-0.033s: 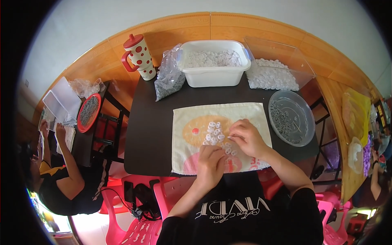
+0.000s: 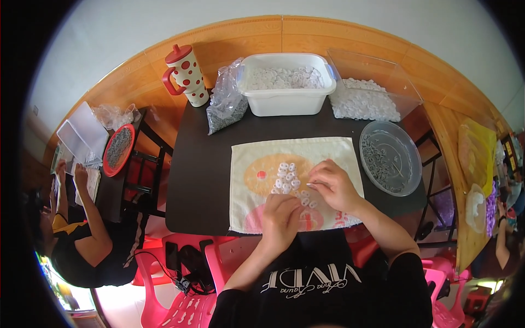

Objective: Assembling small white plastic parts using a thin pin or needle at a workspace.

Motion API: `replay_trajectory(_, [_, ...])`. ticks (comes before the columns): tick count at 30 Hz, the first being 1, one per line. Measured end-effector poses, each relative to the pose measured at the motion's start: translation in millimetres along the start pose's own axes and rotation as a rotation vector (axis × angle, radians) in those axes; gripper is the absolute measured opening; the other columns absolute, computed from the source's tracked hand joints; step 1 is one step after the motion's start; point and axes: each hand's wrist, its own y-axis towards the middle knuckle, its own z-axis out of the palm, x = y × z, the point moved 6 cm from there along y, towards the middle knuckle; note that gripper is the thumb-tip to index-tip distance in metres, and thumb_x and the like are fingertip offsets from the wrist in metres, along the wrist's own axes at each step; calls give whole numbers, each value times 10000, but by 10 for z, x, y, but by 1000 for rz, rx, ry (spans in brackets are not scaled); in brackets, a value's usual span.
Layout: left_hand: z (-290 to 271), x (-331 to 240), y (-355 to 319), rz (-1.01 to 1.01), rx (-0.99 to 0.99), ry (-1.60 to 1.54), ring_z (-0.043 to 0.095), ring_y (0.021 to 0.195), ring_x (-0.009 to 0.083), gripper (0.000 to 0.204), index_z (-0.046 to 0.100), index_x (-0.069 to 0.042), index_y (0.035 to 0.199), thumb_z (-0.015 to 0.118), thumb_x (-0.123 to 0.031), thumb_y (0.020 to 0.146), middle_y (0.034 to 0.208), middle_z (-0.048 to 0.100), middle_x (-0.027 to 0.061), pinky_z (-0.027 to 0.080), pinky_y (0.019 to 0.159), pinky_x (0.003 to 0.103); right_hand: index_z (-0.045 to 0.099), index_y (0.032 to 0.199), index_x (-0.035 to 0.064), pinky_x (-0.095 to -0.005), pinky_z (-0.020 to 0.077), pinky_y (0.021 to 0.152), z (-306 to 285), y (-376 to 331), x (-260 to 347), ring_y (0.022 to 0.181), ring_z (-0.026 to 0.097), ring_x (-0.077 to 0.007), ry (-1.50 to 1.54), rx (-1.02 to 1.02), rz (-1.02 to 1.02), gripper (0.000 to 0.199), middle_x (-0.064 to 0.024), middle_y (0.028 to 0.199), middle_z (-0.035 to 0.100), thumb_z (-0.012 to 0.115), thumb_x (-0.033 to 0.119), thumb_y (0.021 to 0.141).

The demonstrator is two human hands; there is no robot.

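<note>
A cream cloth [image 2: 328, 150] with printed orange and pink shapes lies in front of me. Several small white plastic pieces with holes [image 2: 285, 177] are gathered on its middle. My left hand [image 2: 280, 218] rests low on the cloth, just nearer than the pieces, its fingers curled together; what they hold, if anything, is hidden. To the right of the pieces, my right hand [image 2: 334, 186] pinches a small, pale, thin piece [image 2: 310, 185] between thumb and fingers. The two hands are apart.
On the dark table [image 2: 199, 186] stand a white tub [image 2: 284, 104] of white pieces, a bag [image 2: 225, 106] of grey pieces, a spotted tumbler [image 2: 190, 76], a clear bin [image 2: 363, 104] and a round dish [image 2: 407, 183] of grey parts. Another person [image 2: 95, 235] works at left.
My right hand has shifted very slightly to the right, away from the white pieces. My left hand stays almost in the same place.
</note>
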Motion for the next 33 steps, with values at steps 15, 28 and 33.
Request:
replay_trajectory(15, [383, 200, -62, -607, 166, -1059, 642, 731, 109, 183, 677, 34, 1019, 612, 84, 855, 880, 690, 87, 488, 624, 200, 685, 929, 47, -366, 461, 651, -561, -327, 524, 753, 549, -252, -279, -56, -311, 286, -68, 904, 596, 658, -49, 661])
replay_trajectory(28, [471, 235, -201, -463, 78, -892, 606, 774, 107, 118, 670, 33, 982, 599, 52, 889, 918, 664, 81, 485, 661, 221, 625, 847, 53, -443, 471, 707, -1855, -1023, -749, 728, 612, -360, -743, -49, 482, 126, -167, 745, 630, 627, -10, 738])
replay_trajectory(33, [425, 261, -227, -500, 50, -944, 620, 779, 116, 108, 665, 50, 963, 594, 68, 883, 926, 674, 105, 492, 664, 221, 600, 813, 51, -445, 455, 812, -1663, -941, -799, 802, 606, -375, -882, 54, 416, 122, -163, 772, 631, 622, -21, 716])
